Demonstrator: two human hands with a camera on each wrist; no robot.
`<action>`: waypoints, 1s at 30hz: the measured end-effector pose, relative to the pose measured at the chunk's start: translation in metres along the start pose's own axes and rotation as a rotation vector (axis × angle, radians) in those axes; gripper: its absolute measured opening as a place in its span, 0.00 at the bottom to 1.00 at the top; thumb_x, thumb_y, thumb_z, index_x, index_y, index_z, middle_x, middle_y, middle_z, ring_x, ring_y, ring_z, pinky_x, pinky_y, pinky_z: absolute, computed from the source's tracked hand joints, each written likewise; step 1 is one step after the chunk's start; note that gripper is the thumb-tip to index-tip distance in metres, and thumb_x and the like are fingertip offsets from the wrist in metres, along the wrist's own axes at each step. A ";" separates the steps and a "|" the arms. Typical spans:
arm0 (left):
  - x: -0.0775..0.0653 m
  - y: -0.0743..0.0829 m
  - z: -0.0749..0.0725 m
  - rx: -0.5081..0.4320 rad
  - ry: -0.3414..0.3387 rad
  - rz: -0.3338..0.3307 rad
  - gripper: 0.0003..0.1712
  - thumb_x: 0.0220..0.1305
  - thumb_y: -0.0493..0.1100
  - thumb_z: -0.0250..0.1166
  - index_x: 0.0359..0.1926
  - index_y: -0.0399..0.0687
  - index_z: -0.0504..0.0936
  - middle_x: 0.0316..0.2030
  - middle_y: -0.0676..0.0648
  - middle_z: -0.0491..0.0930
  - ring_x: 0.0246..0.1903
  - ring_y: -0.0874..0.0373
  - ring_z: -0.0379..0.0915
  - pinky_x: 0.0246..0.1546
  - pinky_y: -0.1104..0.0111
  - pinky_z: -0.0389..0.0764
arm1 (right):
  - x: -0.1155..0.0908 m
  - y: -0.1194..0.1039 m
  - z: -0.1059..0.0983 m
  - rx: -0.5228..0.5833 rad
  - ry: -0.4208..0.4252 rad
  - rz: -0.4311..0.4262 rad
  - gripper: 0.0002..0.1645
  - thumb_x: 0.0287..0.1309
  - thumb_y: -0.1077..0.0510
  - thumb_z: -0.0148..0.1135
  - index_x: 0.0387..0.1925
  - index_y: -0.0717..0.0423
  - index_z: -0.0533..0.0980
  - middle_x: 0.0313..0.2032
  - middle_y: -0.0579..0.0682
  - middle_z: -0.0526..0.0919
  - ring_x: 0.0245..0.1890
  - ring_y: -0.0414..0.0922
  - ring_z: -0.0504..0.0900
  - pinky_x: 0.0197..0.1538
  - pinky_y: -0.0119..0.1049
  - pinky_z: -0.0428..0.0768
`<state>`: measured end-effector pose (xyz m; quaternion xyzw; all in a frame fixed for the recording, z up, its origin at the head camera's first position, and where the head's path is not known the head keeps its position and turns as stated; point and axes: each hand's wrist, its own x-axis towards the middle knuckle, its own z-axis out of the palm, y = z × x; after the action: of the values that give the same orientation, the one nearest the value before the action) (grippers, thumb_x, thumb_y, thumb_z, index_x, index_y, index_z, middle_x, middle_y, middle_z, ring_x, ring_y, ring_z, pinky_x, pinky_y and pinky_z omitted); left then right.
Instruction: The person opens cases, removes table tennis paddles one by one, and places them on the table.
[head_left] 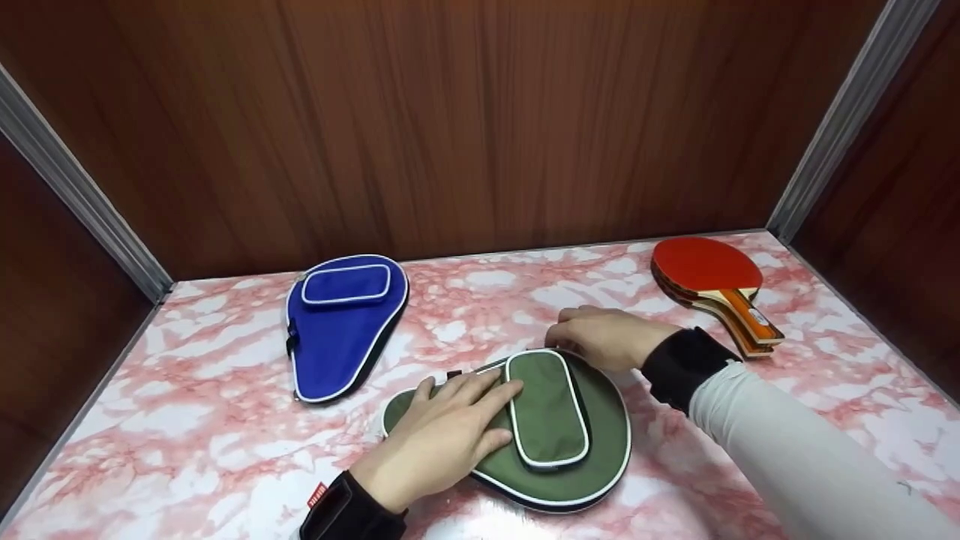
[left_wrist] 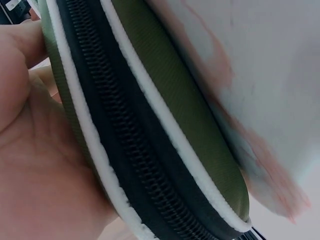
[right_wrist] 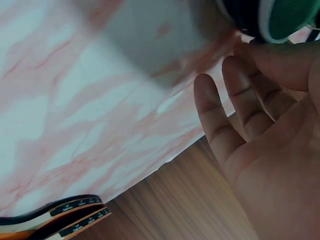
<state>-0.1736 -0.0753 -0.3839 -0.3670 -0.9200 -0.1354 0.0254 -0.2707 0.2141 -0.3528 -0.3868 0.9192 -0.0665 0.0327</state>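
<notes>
"Entries, largest first, with positions?"

"Counter (head_left: 187,360), marbled pink and white. Green case (head_left: 604,427), pocket side up, well forward of the back edge, about midway between the left and right edges. Blue case (head_left: 330,341), close to the back edge, left of middle. Paddles (head_left: 705,266), stacked, red face up, near the back right corner."

"Hands?"

"Left hand (head_left: 450,427): fingers spread, resting on the green case. Right hand (head_left: 604,335): fingers bent, at the case's far rim; whether they pinch a zip pull, cannot tell. Zip (left_wrist: 122,115): black, along the case's side."

"Foreseeable faults?"

"By judgement: the case may skid or twist if the left hand presses too lightly against a pull; the zip may jam if fabric folds into its teeth at the curve; a wide swing of the pale sleeve (head_left: 810,457) could knock the paddles."

"Count?"

"Counter, one. Cases, two: one green, one blue. Paddles, two. Hands, two. Pockets (head_left: 551,412), two, one per case. Black wristbands (head_left: 686,367), two."
</notes>
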 end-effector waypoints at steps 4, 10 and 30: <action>0.000 -0.001 -0.001 -0.005 -0.007 0.001 0.34 0.85 0.56 0.60 0.84 0.60 0.68 0.81 0.45 0.68 0.78 0.42 0.65 0.70 0.26 0.64 | -0.004 0.004 0.002 -0.021 0.028 -0.002 0.13 0.70 0.68 0.69 0.47 0.47 0.86 0.38 0.49 0.80 0.41 0.52 0.83 0.47 0.51 0.84; 0.001 -0.002 0.000 -0.009 -0.004 0.005 0.34 0.84 0.56 0.60 0.85 0.60 0.68 0.81 0.46 0.67 0.78 0.41 0.65 0.70 0.26 0.63 | -0.010 0.009 0.006 -0.053 0.056 0.008 0.14 0.66 0.69 0.70 0.39 0.44 0.85 0.35 0.46 0.77 0.35 0.49 0.81 0.39 0.45 0.82; -0.001 -0.003 -0.004 -0.053 -0.092 -0.023 0.51 0.72 0.73 0.65 0.87 0.61 0.63 0.84 0.45 0.62 0.79 0.32 0.61 0.71 0.26 0.60 | -0.027 0.006 0.018 -0.137 0.121 0.064 0.14 0.72 0.64 0.65 0.31 0.45 0.77 0.25 0.40 0.75 0.30 0.48 0.83 0.37 0.48 0.82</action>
<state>-0.1754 -0.0796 -0.3806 -0.3627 -0.9205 -0.1428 -0.0282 -0.2543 0.2358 -0.3709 -0.3538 0.9338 -0.0255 -0.0473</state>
